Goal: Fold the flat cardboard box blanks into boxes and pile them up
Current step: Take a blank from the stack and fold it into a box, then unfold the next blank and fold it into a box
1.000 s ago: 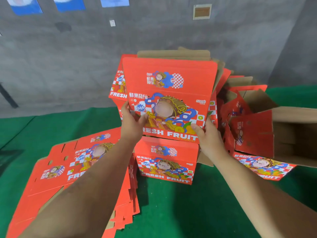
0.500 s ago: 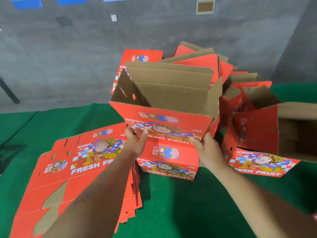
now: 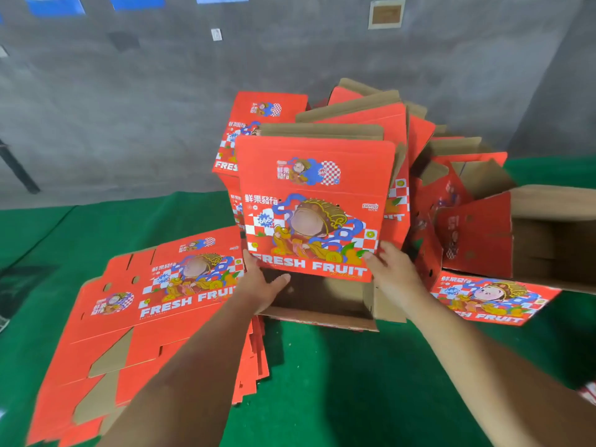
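Right, my widest thing is the green mat (image 3: 322, 382), then one stack of flat blanks (image 3: 135, 317) lying on it at my left; I can't count its layers. The pile of folded boxes (image 3: 371, 124) against the wall is too jumbled to count, with one open box (image 3: 532, 240) on its side at right. I hold one box (image 3: 316, 208) upright before the pile: left hand (image 3: 261, 288) and right hand (image 3: 392, 272) each grip a lower corner, well apart.
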{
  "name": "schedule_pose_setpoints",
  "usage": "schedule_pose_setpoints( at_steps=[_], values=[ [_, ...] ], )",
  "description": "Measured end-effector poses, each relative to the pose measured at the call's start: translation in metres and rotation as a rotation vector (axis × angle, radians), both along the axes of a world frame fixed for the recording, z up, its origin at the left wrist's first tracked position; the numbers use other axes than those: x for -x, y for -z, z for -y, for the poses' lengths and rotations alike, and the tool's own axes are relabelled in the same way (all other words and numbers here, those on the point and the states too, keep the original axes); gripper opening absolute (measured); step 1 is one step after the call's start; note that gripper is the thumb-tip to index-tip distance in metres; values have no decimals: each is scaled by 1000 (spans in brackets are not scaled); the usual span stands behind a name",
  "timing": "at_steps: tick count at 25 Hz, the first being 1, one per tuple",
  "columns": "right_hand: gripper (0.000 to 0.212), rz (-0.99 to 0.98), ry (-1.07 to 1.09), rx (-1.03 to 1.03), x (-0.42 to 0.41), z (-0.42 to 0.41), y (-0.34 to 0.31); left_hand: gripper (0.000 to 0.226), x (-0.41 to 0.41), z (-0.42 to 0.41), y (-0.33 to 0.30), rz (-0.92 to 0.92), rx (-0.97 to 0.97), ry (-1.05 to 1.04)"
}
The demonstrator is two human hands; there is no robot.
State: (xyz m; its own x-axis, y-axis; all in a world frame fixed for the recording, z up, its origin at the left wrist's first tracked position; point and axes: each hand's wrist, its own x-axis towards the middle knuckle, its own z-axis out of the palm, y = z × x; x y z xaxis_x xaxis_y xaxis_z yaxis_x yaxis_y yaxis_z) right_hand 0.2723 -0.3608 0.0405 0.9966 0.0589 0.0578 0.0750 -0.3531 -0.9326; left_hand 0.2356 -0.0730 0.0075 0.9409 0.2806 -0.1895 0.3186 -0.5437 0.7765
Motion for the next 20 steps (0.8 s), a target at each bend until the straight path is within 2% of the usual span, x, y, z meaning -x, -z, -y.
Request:
schedule_pose_setpoints(
  at_steps=[2, 3, 5, 6, 10, 14, 17, 20],
  values=[
    [13, -62, -24, 17, 0, -4, 5, 111, -3, 0, -3, -83, -124, -40],
    [15, -95, -14, 85, -1, -6, 8, 99, -3, 1, -7, -130, -244, -48],
    [23, -158, 41, 175, -2, -12, 8, 59, -3, -1, -18, -135, -476, -63],
    [29, -177, 92, 171, -2, -15, 8, 42, -3, -1, -25, -87, -521, -90],
    [58, -222, 279, 101, 21, -34, 5, 21, 11, 19, -44, 218, -310, -148],
    [58, -215, 493, 67, 69, -46, 13, 14, 42, 49, -38, 429, -343, -228],
    [47, -202, 575, -226, 110, -67, 20, 13, 61, 66, -27, 462, 100, -234],
    [29, -210, 314, -401, 133, -98, 27, 16, 77, 75, -20, 398, 326, -295]
  ],
)
